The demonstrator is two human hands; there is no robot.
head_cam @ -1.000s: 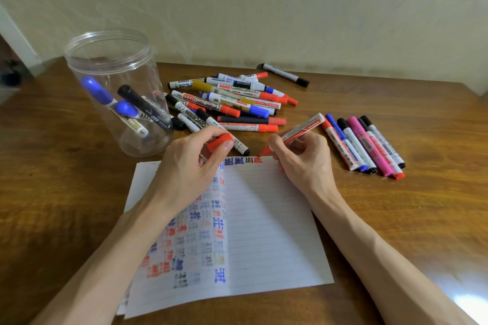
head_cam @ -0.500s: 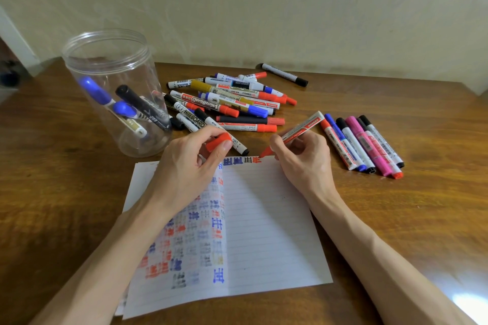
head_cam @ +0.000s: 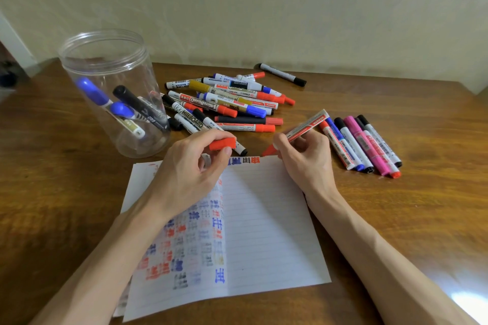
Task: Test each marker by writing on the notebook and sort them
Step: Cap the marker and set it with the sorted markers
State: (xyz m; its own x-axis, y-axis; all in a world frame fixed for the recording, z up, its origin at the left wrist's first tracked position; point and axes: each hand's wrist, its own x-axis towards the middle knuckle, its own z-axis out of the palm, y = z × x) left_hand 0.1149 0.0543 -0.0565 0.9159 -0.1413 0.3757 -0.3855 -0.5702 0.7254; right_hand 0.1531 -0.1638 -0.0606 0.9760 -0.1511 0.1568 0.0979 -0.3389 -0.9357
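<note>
Markers fill the middle of our view. We see the right hand with its grip clamped on a red marker, thumb and fingers curled round the barrel. Its uncapped red tip meets the top edge of the notebook, just right of a short line of blue, black and red test marks.

The left hand rests on the upper left part of the notebook, its grip pinched on a red cap between thumb and forefinger.

The notebook lies open on the wooden counter in the lower centre of the frame. We see its left page curling up, covered with rows of blue, red, black and yellowish marks, and its right page lined.

In the upper left a clear jar stands upright, with blue and black markers leaning inside. A loose pile of markers lies above the hands. To the right of the right hand, a row of markers lies side by side. One black marker lies apart near the wall.
</note>
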